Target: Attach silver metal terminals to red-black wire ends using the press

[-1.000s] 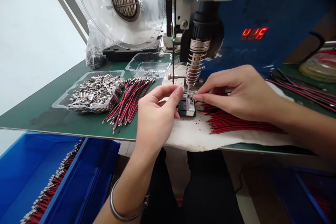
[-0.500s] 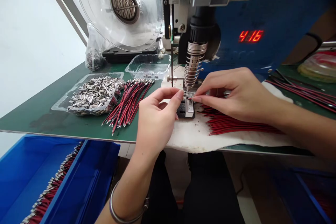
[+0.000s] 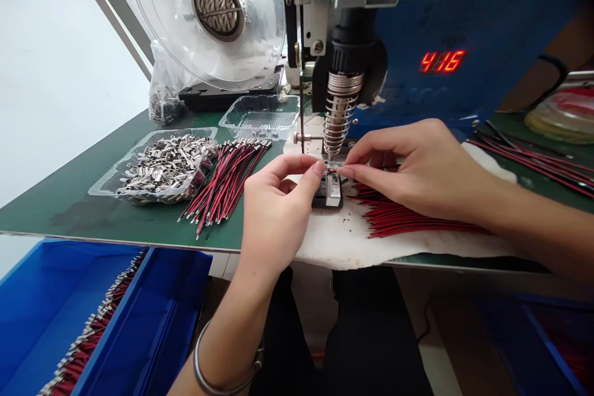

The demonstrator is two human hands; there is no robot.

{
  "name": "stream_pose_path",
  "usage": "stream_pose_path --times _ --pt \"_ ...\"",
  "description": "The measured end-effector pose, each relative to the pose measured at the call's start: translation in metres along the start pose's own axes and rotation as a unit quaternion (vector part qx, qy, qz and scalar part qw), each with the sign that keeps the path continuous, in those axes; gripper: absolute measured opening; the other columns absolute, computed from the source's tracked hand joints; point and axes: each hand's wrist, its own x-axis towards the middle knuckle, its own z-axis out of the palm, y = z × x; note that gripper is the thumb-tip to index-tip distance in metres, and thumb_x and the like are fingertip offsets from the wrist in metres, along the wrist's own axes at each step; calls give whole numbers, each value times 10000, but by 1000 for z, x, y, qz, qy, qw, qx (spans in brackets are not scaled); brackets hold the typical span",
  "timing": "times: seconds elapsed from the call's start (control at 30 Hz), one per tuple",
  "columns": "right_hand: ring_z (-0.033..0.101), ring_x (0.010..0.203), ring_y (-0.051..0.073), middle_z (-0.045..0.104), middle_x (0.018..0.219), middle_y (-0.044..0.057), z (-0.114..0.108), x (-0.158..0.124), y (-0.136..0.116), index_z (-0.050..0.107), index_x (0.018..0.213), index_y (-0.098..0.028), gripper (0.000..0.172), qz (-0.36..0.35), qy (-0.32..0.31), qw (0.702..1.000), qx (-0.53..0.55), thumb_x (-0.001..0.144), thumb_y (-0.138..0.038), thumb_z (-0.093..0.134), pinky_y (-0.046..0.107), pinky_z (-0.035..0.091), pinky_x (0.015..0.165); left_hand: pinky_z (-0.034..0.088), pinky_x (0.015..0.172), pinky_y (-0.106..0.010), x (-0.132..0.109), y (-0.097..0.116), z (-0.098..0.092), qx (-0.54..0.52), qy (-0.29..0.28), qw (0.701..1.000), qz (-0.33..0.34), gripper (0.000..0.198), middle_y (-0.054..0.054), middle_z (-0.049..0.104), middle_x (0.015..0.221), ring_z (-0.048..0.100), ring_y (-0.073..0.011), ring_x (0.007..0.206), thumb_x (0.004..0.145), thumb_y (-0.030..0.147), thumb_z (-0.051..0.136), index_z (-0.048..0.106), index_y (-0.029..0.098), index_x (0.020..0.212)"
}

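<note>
My left hand [image 3: 276, 210] pinches a small metal piece at the black fixture [image 3: 328, 190] under the spring-wrapped iron tip [image 3: 338, 117]. Opposite it, my right hand [image 3: 417, 164] pinches the end of a red and black wire at the same spot, fingertips almost touching the left ones. Under my right wrist lies a pile of red and black wires [image 3: 417, 218] on a white cloth [image 3: 343, 238]. What sits between the fingertips is too small to make out fully.
A clear tray of metal terminals [image 3: 162, 164] and a bundle of finished wires [image 3: 227, 179] lie at the left. An empty clear tray [image 3: 262, 114] and a solder reel [image 3: 208, 12] stand behind. Blue bins [image 3: 93, 315] sit below the table edge. The display [image 3: 440, 62] reads 416.
The display went from 415 to 416. Both hands stay pinched at the fixture, with only a slight shift of the view.
</note>
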Motion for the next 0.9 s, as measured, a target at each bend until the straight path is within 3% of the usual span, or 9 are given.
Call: stream_pose_path --times 0.23,0.5,0.9 --pt "600 539 157 754 677 3 -1 -1 -4 815 823 -243 176 -4 -3 1000 -1 980 -292 753 360 441 578 316 491 -230 1 -2 1 15 1 1000 18 123 32 600 608 450 -87 538 899 355 918 874 242 874" --pt "587 520 129 750 660 -22 2 -2 -5 820 836 -234 180 -12 22 1000 -2 992 -316 777 338 429 588 317 481 -224 0 -1 0 16 2 1000 24 111 33 614 629 447 -79 532 900 328 906 872 224 880" --pt "514 501 122 695 620 -23 5 -4 -8 818 808 -238 215 40 31 999 8 992 -349 832 359 370 558 304 488 -218 0 -2 1 3 1 1000 29 136 49 586 597 459 -72 528 901 339 919 862 220 864"
